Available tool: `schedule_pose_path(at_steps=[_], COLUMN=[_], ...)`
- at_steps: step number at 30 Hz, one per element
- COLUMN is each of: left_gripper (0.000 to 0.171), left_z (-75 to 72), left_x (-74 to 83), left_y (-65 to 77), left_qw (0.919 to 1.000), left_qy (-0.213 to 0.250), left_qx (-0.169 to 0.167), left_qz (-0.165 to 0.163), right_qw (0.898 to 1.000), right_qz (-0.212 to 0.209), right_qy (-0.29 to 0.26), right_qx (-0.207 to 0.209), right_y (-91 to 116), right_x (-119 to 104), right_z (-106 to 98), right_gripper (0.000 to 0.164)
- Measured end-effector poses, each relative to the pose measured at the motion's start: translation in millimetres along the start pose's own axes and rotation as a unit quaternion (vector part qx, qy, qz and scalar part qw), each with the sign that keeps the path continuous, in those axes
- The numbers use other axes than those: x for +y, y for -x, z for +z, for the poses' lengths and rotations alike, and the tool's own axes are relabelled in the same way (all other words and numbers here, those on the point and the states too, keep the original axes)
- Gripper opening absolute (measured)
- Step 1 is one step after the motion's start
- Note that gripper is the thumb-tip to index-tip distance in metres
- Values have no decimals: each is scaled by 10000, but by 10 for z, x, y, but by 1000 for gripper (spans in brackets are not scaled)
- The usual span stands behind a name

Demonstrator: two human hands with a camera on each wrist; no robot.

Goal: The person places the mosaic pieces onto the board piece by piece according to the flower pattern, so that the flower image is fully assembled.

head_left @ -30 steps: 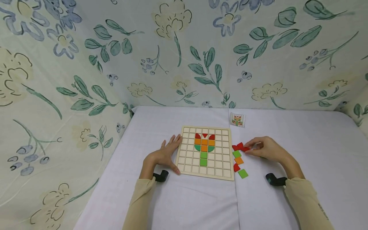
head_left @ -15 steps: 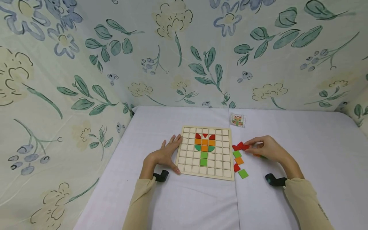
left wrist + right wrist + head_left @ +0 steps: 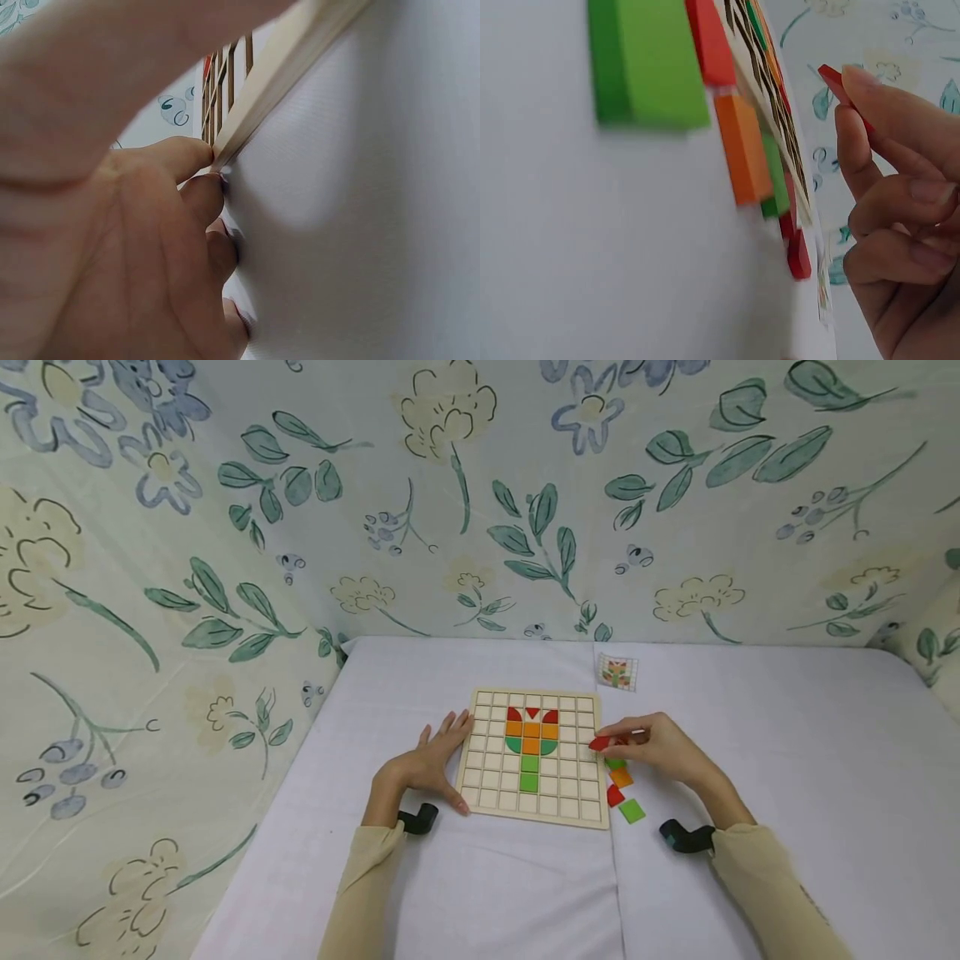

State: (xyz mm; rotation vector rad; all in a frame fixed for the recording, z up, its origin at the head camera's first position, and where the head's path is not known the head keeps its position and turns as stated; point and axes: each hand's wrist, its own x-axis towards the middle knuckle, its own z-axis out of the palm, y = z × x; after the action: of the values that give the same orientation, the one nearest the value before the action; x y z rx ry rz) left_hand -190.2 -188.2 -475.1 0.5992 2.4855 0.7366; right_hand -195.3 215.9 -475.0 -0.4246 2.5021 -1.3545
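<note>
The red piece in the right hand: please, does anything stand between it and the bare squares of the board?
Nothing visible does. The right hand holds the red piece up at the right edge of the board; the left hand is at the opposite edge.

- The person's left forearm [image 3: 365, 893] reaches forward, leaning slightly inward, beige-sleeved almost to the left wrist [image 3: 382, 806]
- The left hand [image 3: 423, 770] is spread low, its fingers [image 3: 454, 735] fanned forward and its thumb [image 3: 456, 801] well apart, angled back toward the body
- The right forearm [image 3: 768, 877] slants inward, likewise sleeved
- The right hand [image 3: 663, 750] points leftward, right thumb [image 3: 900, 109] and index finger [image 3: 853, 141] pinching, other fingers [image 3: 889, 259] curled inward
</note>
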Motion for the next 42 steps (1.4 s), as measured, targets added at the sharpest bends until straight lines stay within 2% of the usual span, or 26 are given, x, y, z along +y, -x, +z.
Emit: schedule_pose_path(at_steps=[8,12,15,19,26,37,42], left_gripper=[149,149,149,148,149,148,148], left_z=[-2,-6,-9,-10,-1,-2,1], left_x=[3,13,17,12,9,8,3], left_y=[-1,8,12,13,2,-3,-3], left_qw=[10000,10000,10000,10000,10000,10000,10000], left_qy=[-5,3,6,-8,-8,-17,-34], left_qx=[-41,-40,-24,-7,-19,7,7], left_qz=[-8,-10,-11,-17,-33,8,-1], right_qw=[9994,9992,9992,9994,9998,9996,9997], right_qz=[38,122,-40,-208,-144,-193,-88], right_qy=[-320,-310,-298,-176,113,30,74], right_qx=[-137,-224,-281,-216,35,182,213], right_y=[-68,-82,-89,-103,-110,-107,-107], right_x=[-189,-235,-253,-258,-264,-279,-285], right_z=[403,528,586,639,665,693,717], right_gripper=[29,30,30,27,25,22,22])
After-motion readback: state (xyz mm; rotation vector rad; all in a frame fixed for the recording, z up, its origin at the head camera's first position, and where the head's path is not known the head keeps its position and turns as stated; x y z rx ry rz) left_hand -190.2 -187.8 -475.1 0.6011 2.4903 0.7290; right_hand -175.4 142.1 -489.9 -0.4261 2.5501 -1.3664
